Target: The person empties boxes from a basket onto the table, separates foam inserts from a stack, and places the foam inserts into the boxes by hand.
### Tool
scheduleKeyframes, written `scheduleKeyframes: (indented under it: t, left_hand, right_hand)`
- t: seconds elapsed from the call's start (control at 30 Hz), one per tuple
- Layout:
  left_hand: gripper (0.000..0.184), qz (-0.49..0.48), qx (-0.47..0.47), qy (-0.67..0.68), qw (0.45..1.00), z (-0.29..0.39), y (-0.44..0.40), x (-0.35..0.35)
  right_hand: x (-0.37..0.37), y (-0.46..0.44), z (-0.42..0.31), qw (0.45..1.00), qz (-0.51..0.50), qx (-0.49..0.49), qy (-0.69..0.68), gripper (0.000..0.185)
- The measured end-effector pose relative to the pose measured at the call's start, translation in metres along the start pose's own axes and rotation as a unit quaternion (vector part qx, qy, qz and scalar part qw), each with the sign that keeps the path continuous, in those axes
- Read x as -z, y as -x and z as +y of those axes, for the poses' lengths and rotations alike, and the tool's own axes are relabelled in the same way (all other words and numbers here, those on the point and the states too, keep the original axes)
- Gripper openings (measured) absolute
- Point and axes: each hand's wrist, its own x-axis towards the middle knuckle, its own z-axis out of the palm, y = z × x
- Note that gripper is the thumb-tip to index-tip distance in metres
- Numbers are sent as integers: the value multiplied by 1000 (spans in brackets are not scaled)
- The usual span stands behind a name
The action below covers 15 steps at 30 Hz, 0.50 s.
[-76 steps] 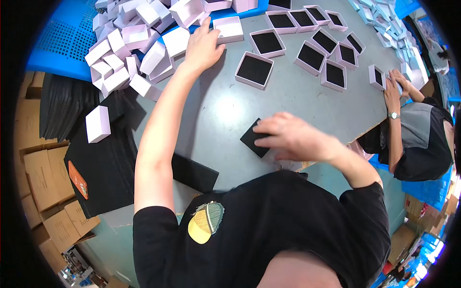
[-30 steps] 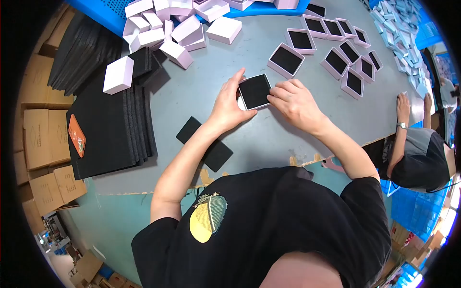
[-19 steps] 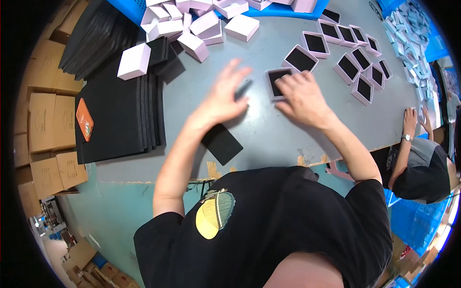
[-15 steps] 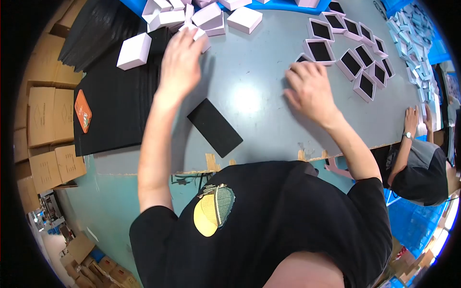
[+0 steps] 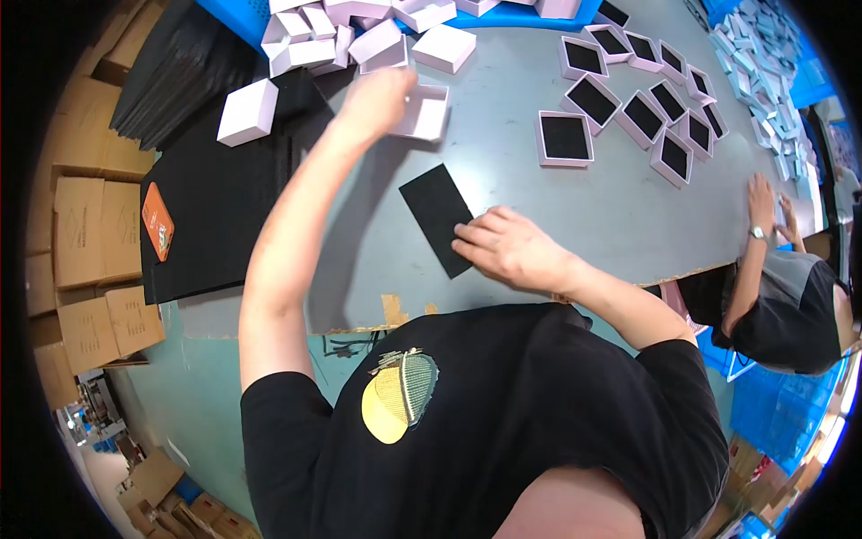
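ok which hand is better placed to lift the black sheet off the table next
Probably the right hand: its fingers appear to touch the lower right edge of the black sheet. The left hand is farther from it, at the open pale box.

the left hand partly hides a white box.

The right hand has left the black-lined box, which is now fully uncovered, and it touches the black sheet, now turned slightly. The left hand has moved rightward with a white box, which now shows its open side.
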Motion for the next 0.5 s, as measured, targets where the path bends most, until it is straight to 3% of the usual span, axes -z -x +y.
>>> scheduleKeyframes:
  t: [0.07, 0.17, 0.27, 0.4, 0.5]
  left_hand:
    - [31, -35, 17, 34, 999, 19, 8, -15]
    - [30, 27, 101, 138, 985, 48, 26, -16]
    - [23, 252, 76, 138, 955, 80, 53, 6]
    - [32, 80, -105, 233, 963, 100, 113, 9]
    - [32, 66, -45, 278, 957, 100, 136, -21]
  right_hand:
    - [9, 8, 11, 999, 11, -32, -5, 32]
    - [15, 16, 18, 998, 2, -48, -31, 30]
    - [14, 22, 26, 998, 10, -41, -41, 31]
    - [11, 23, 31, 996, 25, -47, -67, 32]
    - [16, 22, 33, 996, 19, -39, -81, 31]
